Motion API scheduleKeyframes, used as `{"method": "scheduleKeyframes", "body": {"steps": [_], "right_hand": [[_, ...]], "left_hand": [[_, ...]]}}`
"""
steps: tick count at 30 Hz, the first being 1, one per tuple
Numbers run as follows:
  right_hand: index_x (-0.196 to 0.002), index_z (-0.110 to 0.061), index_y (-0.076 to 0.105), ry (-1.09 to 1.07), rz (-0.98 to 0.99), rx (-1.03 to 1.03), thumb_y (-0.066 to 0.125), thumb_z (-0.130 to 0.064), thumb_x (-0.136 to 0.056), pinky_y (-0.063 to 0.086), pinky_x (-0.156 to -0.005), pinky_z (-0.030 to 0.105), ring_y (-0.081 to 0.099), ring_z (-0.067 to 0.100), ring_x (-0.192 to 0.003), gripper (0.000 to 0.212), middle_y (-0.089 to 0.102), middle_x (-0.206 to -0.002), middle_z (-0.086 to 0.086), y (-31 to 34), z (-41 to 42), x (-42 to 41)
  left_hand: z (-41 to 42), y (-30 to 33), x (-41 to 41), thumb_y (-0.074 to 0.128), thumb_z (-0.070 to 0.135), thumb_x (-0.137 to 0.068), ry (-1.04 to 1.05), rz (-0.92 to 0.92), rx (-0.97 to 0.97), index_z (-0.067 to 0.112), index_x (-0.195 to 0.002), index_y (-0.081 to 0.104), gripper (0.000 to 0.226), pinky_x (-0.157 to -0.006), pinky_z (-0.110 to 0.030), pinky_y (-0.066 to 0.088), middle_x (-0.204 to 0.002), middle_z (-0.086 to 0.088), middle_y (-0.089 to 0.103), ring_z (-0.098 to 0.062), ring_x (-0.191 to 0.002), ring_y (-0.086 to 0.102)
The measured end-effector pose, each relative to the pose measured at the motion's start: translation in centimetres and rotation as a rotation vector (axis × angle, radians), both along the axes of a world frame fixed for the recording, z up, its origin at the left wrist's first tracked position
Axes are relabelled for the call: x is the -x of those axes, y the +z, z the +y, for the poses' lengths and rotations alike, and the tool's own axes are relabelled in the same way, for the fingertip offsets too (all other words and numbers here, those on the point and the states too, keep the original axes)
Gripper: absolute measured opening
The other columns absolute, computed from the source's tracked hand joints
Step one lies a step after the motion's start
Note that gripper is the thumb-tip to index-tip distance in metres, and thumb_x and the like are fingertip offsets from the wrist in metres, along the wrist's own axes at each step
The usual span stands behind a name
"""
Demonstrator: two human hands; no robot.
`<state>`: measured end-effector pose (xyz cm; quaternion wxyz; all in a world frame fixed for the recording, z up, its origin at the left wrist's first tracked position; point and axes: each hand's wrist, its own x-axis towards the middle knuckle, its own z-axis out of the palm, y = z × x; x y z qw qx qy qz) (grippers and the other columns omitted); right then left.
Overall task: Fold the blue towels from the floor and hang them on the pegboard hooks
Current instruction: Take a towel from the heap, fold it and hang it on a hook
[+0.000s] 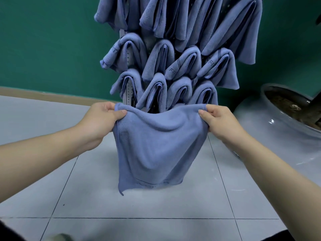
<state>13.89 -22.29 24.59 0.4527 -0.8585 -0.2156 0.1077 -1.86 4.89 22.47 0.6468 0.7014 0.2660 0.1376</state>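
The 2 hands are pinching the top corners of a soft blue cloth towel (156,145), left hand (102,117) on the left, right hand (218,119) on the right. It is hanging flat between them, just near of the full pegboard (127,94), and its top edge is running left to right.

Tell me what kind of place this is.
Likely an indoor utility or storage corner, though not certain. Grey tile floor meets a green wall, folded blue towels hang in rows on a pegboard, and a large ceramic pot stands at the right.
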Motion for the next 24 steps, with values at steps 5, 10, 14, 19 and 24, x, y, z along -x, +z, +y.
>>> {"method": "scheduleKeyframes", "body": {"steps": [5, 10, 14, 19, 24], "right_hand": [[-0.081, 0.018, 0.050, -0.081, 0.185, -0.109, 0.065, -0.044, -0.100, 0.046, -0.062, 0.029, 0.040, 0.023, -0.067, 0.066, 0.044, -0.075, 0.012, 0.0, 0.1, 0.1], [-0.108, 0.006, 0.070, -0.180, 0.423, -0.233, 0.064, -0.047, -0.101, 0.060, -0.086, 0.039, 0.071, 0.030, -0.090, 0.054, 0.077, -0.102, 0.011, 0.0, 0.1, -0.1], [-0.121, -0.005, 0.069, -0.119, 0.588, -0.343, 0.061, -0.036, -0.103, 0.061, -0.084, 0.034, 0.075, 0.024, -0.103, 0.036, 0.078, -0.113, 0.009, 0.5, 0.0, -0.2], [-0.120, 0.000, 0.068, -0.038, 0.494, -0.387, 0.060, -0.006, -0.100, 0.055, -0.099, 0.038, 0.068, 0.028, -0.106, 0.023, 0.073, -0.120, 0.020, 0.4, -0.3, -0.2], [-0.111, 0.003, 0.073, -0.109, 0.338, -0.382, 0.061, -0.009, -0.102, 0.056, -0.102, 0.042, 0.071, 0.029, -0.103, 0.019, 0.074, -0.117, 0.023, 0.2, -0.8, -1.0]], "left_hand": [[0.1, -0.2, 0.2, 0.060, 0.025, -0.103, 0.009, 0.044, 0.011, 0.005, -0.086, 0.065, 0.027, -0.086, -0.043, 0.054, -0.084, -0.011, 0.066, -0.024, -0.078, 0.058], [0.2, 0.0, 0.1, 0.062, 0.033, -0.102, 0.036, -0.034, 0.091, 0.002, -0.099, 0.073, 0.033, -0.075, -0.032, 0.057, -0.090, -0.010, 0.071, -0.021, -0.078, 0.062], [0.7, 0.3, -0.2, 0.062, 0.040, -0.100, 0.063, -0.074, 0.186, 0.001, -0.111, 0.074, 0.041, -0.086, -0.038, 0.056, -0.104, -0.011, 0.076, -0.021, -0.087, 0.068], [0.6, 0.5, 0.1, 0.062, 0.001, -0.097, -0.097, -0.138, 0.187, 0.012, -0.121, 0.072, 0.029, -0.092, -0.035, 0.057, -0.113, -0.007, 0.077, -0.022, -0.103, 0.073], [0.7, 0.2, 0.1, 0.063, -0.010, -0.092, -0.144, -0.126, 0.085, 0.010, -0.121, 0.070, 0.035, -0.086, -0.026, 0.061, -0.110, -0.007, 0.078, -0.020, -0.101, 0.075]]}}
